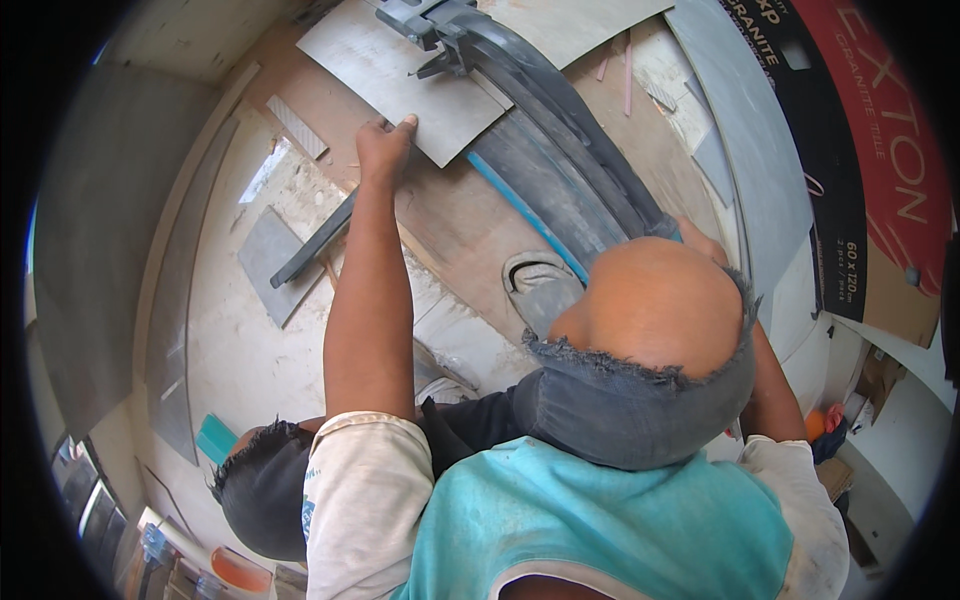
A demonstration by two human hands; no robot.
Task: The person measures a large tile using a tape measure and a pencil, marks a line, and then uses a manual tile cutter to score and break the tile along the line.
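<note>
A manual tile cutter (570, 110) with a dark rail and blue-edged base slants across the upper middle. Across its far end lies a grey tile (410, 95), under the cutter's sliding head (440, 40). My left hand (385, 150) is closed on the tile's near-left corner, thumb on top and fingers curled at the edge. By the rail's near end is my right hand (703, 243). My raised knee hides most of it, so its fingers and any hold on the cutter do not show.
Large grey tile sheets (750, 130) stand on the right, before a red-and-black cardboard box (890, 150). A dark bar (315, 240) rests over a tile offcut (270, 265) left of my forearm. My shoe (540, 285) is beside the cutter's base. Large panels (120, 230) lean at far left.
</note>
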